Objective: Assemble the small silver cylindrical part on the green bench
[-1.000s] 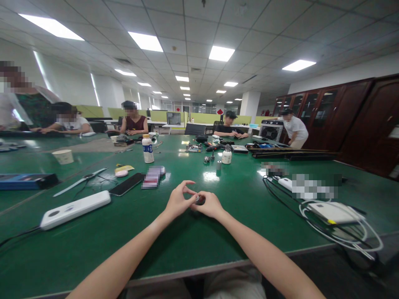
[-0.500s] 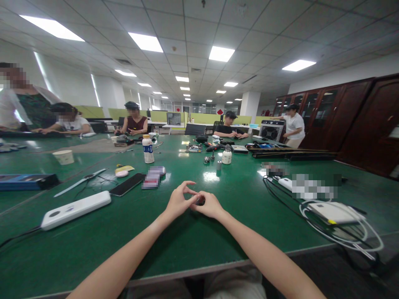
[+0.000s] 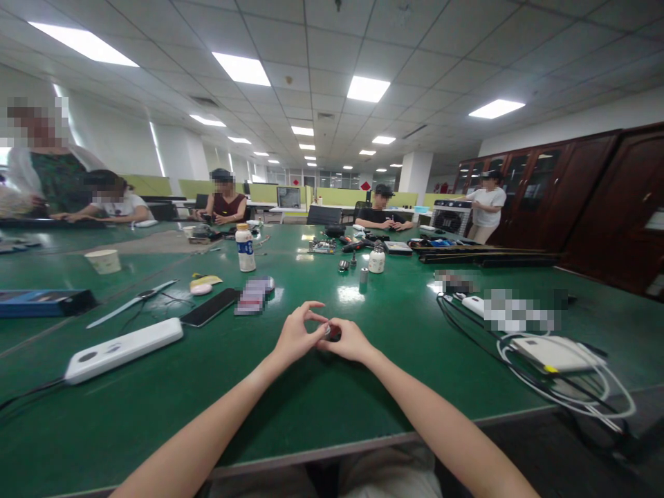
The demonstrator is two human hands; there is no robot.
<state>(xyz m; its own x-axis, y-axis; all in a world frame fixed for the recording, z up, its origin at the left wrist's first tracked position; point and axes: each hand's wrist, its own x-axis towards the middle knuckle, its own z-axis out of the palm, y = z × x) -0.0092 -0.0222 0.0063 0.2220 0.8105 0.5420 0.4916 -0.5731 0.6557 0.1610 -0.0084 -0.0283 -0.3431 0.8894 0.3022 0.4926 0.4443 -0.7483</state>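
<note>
One green table [image 3: 415, 325] holds two white bottles [image 3: 246, 253]; the half-curled left hand [image 3: 299, 335] and right hand [image 3: 353, 342] pinch one small silver thing [image 3: 328, 331].

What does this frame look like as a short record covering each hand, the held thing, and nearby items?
Left hand: pinching a small metallic object, mostly hidden
Right hand: fingertips on the same object
Surface: green table
Left of hands: black phone, long white device
Beyond hands: metal cylinder, upright; small white bottle
Right of hands: white box
</note>
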